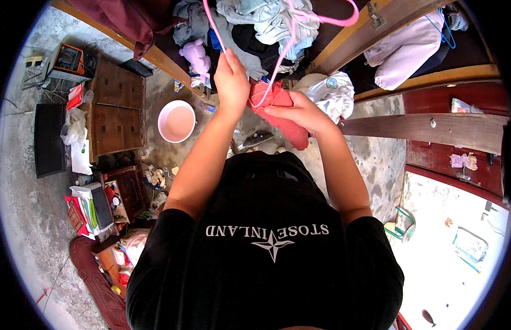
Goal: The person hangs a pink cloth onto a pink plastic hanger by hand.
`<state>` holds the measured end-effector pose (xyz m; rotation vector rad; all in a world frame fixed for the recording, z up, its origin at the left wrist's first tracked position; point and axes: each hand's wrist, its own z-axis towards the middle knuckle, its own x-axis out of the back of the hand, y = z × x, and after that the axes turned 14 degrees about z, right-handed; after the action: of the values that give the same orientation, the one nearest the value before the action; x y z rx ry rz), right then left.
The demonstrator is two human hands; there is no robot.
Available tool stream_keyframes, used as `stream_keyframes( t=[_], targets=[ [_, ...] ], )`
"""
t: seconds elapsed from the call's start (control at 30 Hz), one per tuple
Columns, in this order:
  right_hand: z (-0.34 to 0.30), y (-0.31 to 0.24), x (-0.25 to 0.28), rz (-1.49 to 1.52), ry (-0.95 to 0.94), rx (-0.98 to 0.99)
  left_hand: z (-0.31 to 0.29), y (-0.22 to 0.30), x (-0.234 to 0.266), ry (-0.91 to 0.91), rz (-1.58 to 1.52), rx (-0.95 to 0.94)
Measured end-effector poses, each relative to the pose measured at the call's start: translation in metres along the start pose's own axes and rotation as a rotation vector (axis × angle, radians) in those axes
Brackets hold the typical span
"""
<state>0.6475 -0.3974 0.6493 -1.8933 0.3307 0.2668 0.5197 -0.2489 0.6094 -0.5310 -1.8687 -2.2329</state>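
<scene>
My left hand (232,82) is closed around one side of a pink clothes hanger (277,69), whose hook points to the upper right. Beneath the hanger's lower bend hangs a red folded garment (285,129); its exact kind I cannot make out. My right hand (307,114) grips that garment, thumb on top and the other fingers hidden behind the cloth. The hanger's rounded end lies against the red fabric. Both hands are held in front of an open wardrobe with heaped clothes (272,19).
A white basin (177,121) stands on the floor to the left. Wardrobe doors (426,126) swing out at the right. A white garment (329,96) spills from the wardrobe's lower edge. A dark wooden cabinet (116,107) and a purple plush toy (196,56) are at the left.
</scene>
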Motion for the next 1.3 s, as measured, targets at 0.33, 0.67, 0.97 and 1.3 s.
stream_keyframes(
  t=[0.33,0.67,0.97,1.3],
  targets=[
    [-0.015,-0.043,0.013,0.359,0.119,0.258,-0.015,-0.041,0.013,-0.178,0.566,0.016],
    [0.009,-0.006,-0.039,-0.052,0.124,0.303,-0.019,-0.028,0.025,-0.185,0.614,-0.048],
    [0.002,-0.013,0.0,-0.619,0.259,0.35,-0.017,-0.035,0.056,-0.086,0.342,-0.041],
    [-0.017,-0.025,0.033,-1.451,0.041,0.463,0.001,0.035,0.121,-0.214,0.84,-1.015]
  ],
)
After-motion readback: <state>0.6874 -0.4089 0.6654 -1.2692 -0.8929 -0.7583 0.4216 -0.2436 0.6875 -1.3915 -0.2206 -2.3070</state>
